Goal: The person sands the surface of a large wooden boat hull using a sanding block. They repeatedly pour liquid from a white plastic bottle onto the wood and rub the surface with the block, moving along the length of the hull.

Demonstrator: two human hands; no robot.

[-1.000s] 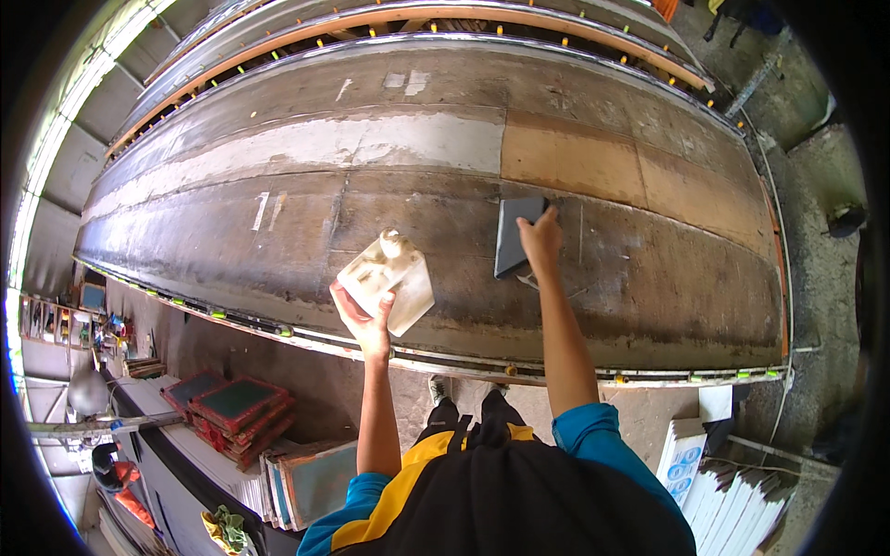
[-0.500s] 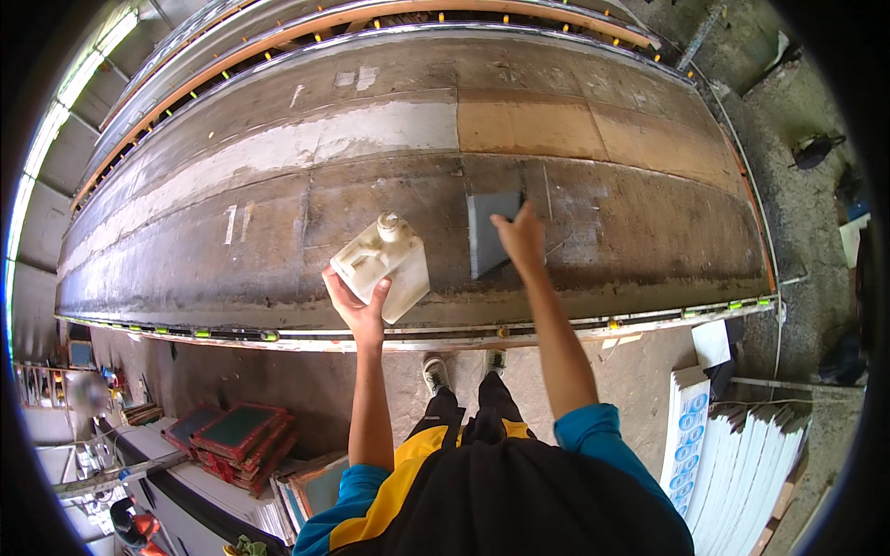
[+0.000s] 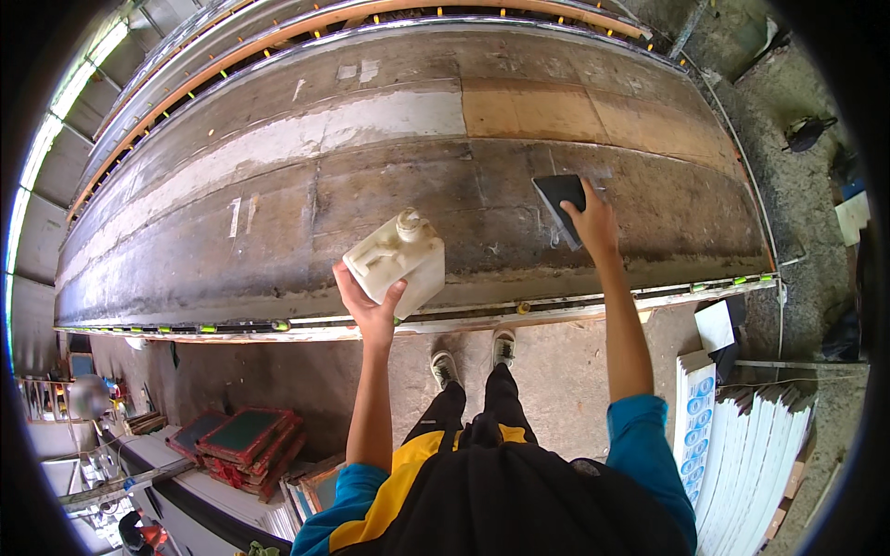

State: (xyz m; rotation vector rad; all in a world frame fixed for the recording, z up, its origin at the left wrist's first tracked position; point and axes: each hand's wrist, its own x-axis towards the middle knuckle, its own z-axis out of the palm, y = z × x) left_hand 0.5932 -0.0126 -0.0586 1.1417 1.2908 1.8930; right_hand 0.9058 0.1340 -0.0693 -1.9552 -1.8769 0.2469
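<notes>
My left hand (image 3: 373, 306) is closed on an off-white plastic jerrycan (image 3: 399, 255), gripping its near end. The jerrycan is tilted above the near side of the long worn table (image 3: 389, 199), its short neck pointing away from me. Whether there is liquid in it cannot be seen. To the right, my right hand (image 3: 595, 222) is closed around the edge of a flat dark rectangular spreader (image 3: 560, 202) with a paler grey edge. The spreader is held tilted at the stained brown tabletop; whether it touches the surface is hard to tell.
A pale strip (image 3: 389, 119) and a tan strip (image 3: 533, 109) run along the tabletop. Red-framed screens (image 3: 246, 440) are stacked behind on the left, white sheets (image 3: 756, 463) at right. A person in orange and black (image 3: 139, 533) is at the lower left.
My right hand has swung the spreader to the right and turned it, so its dark face now shows. The jerrycan in my left hand has shifted slightly right.
</notes>
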